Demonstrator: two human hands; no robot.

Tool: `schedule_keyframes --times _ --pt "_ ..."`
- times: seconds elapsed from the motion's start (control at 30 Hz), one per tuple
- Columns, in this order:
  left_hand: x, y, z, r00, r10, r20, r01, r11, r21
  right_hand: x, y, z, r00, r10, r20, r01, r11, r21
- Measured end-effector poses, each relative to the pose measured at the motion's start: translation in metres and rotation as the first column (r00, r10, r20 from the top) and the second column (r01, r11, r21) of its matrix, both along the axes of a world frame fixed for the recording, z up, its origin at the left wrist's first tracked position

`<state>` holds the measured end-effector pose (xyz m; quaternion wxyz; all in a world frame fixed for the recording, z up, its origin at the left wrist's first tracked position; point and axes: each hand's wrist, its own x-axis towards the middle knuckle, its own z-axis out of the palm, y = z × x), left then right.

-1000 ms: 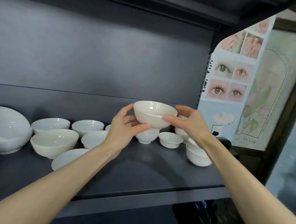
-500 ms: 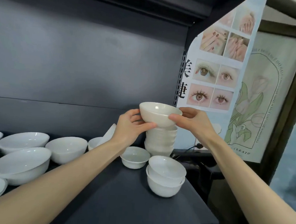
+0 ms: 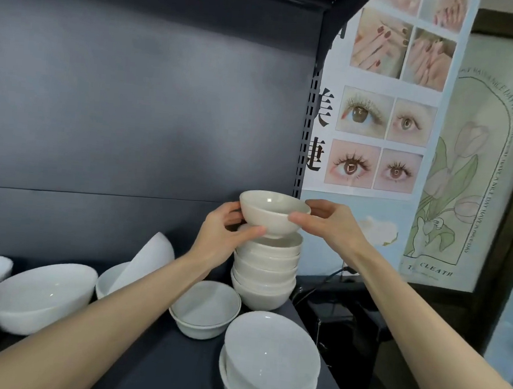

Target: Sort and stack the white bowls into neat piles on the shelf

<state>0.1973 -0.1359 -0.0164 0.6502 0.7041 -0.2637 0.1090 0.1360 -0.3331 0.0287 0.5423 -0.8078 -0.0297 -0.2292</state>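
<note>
Now gripped from both sides: a white bowl (image 3: pixel 273 213), mouth up, foot down, axis upright, rim about level. Left hand (image 3: pixel 225 237) curled on the left wall, thumb across the near side low by the foot, fingers behind. Right hand (image 3: pixel 332 227) pinching the right rim, thumb in front, fingers round the back.

Directly under the grip, a stack (image 3: pixel 265 274) of like bowls, all mouth up. Foot of the held one right at the top bowl's mouth; touching or apart, hard to tell.

Below and nearer, left of the stack, a small bowl (image 3: pixel 206 309) upright on the shelf (image 3: pixel 176 371). Nearer still, under the right forearm, two nested bowls (image 3: pixel 271 362), the upper tipped toward the camera.

Lower left of the grip, behind the left forearm, a leaning bowl (image 3: pixel 150 256) propped on edge in another; further left, a large bowl (image 3: pixel 41 294).

Right of the grip, past the shelf's upright, a poster (image 3: pixel 376 111) of eyes and nails.
</note>
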Motion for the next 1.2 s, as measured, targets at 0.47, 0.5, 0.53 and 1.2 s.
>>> schedule_keyframes --times 0.47,0.5,0.53,1.2 --pt "-0.005 -0.014 -0.030 0.996 0.086 0.006 -0.086 0.993 0.076 0.037 -0.035 -0.030 0.988 0.139 -0.068 -0.142 0.989 -0.036" --pt "-0.005 -0.015 -0.032 0.996 0.093 0.003 -0.093 0.993 0.072 0.036 -0.036 -0.031 0.986 0.149 -0.071 -0.151 0.988 -0.029" --pt "-0.005 -0.015 -0.033 0.995 0.096 0.000 -0.096 0.993 0.067 0.036 -0.036 -0.032 0.985 0.155 -0.073 -0.157 0.987 -0.023" --pt "-0.004 -0.014 -0.035 1.000 0.015 0.007 -0.016 0.997 0.079 0.037 -0.036 -0.038 0.976 0.199 -0.087 -0.200 0.980 -0.001"
